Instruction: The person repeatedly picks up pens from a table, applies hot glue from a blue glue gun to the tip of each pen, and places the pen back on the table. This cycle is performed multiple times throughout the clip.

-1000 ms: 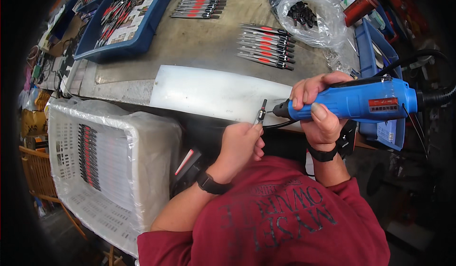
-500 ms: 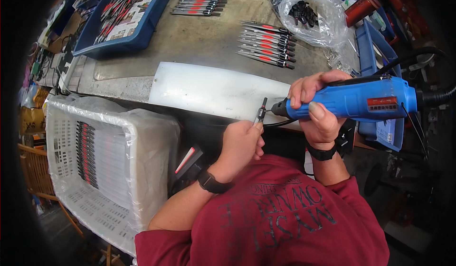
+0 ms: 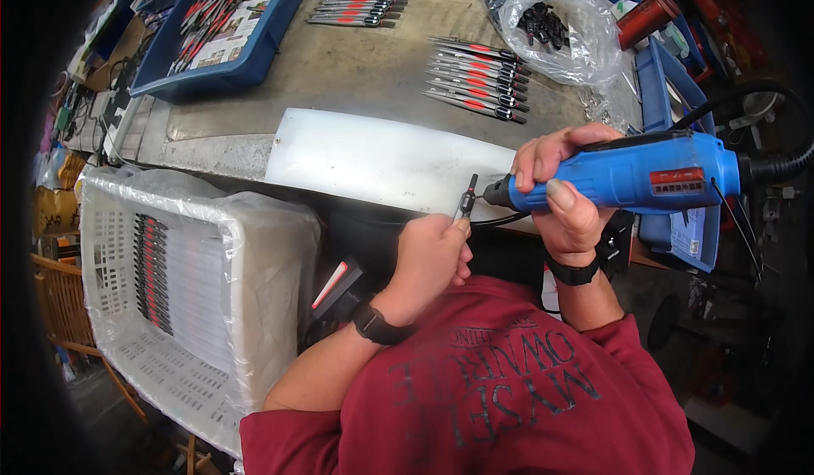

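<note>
Closed round a blue electric screwdriver [image 3: 623, 174] is my right hand [image 3: 570, 229], with the tool lying nearly level and its black nose pointing left. My left hand [image 3: 426, 256] pinches a slim silver tool with a black end [image 3: 468, 199] that stands up from the fingers. The screwdriver's thin bit meets the side of that black end. Most of the slim tool is hidden in my left hand. Behind both hands lies a white board [image 3: 365, 157] along the bench edge.
Beyond the board lie two rows of pointed silver-and-red tools [image 3: 475, 81]. A clear bag [image 3: 585, 47] holds black parts. Blue trays [image 3: 199, 85] stand left and right. At my left, a plastic-lined white basket [image 3: 242, 305] holds a stack of tools. A black cord trails from the screwdriver.
Almost nothing differs. Both hands, the screwdriver and the slim tool keep nearly the same place, with only a tiny shift.
</note>
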Action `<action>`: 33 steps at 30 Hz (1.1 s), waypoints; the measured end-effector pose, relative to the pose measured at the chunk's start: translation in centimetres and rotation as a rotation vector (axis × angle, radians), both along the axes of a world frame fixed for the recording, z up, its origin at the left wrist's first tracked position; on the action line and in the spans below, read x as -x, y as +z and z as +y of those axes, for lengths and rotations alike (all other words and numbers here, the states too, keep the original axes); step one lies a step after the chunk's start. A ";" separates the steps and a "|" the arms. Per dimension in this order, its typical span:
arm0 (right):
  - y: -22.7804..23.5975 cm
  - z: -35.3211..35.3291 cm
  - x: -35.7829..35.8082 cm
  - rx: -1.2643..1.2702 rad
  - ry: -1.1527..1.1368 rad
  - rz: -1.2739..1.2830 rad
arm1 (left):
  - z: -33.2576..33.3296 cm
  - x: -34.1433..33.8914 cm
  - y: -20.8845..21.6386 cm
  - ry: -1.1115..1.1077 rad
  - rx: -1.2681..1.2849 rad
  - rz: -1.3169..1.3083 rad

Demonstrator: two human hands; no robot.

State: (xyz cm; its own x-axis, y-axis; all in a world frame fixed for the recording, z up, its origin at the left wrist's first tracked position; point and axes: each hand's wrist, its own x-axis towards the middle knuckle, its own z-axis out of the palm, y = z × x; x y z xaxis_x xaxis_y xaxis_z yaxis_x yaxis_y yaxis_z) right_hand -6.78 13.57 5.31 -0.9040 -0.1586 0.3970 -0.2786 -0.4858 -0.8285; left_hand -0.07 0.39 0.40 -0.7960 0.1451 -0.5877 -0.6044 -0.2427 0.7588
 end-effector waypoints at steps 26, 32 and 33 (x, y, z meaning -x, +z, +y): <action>-0.7 -0.8 1.4 -0.403 0.173 0.104 | 0.1 0.2 0.0 0.001 0.047 -0.031; -0.4 -0.6 0.8 -0.359 0.055 0.116 | 0.1 0.1 0.1 0.007 0.028 0.018; -0.2 -0.4 0.7 -0.356 0.066 0.094 | 0.1 0.1 0.1 0.010 0.035 0.032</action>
State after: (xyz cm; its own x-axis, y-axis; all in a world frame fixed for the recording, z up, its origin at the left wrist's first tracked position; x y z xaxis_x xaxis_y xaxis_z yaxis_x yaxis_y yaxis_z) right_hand -7.44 13.18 5.14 -0.8493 -0.3585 0.3874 -0.3393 -0.1915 -0.9210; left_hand -0.15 0.53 0.46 -0.8159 0.1172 -0.5662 -0.5772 -0.2215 0.7860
